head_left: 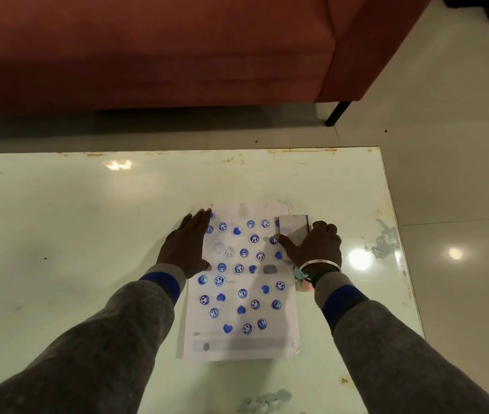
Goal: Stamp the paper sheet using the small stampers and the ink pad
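A white paper sheet [286, 327] lies on the table, covered with several blue smiley, heart and round stamp marks. My left hand [188, 245] rests flat on the sheet's upper left edge, fingers together, holding nothing. My right hand [316, 248] grips a rectangular ink pad case [294, 228] at the sheet's upper right edge, with the thumb on its left side and the fingers on its right. The case's pale top faces up. Small pastel stampers [302, 278] peek out from under my right wrist, mostly hidden.
The glossy pale green table [87, 234] has worn edges and chipped patches at the right [382, 240] and near front [267, 401]. A red sofa [147, 55] with a black leg [337, 113] stands beyond the table. A tiled floor lies to the right.
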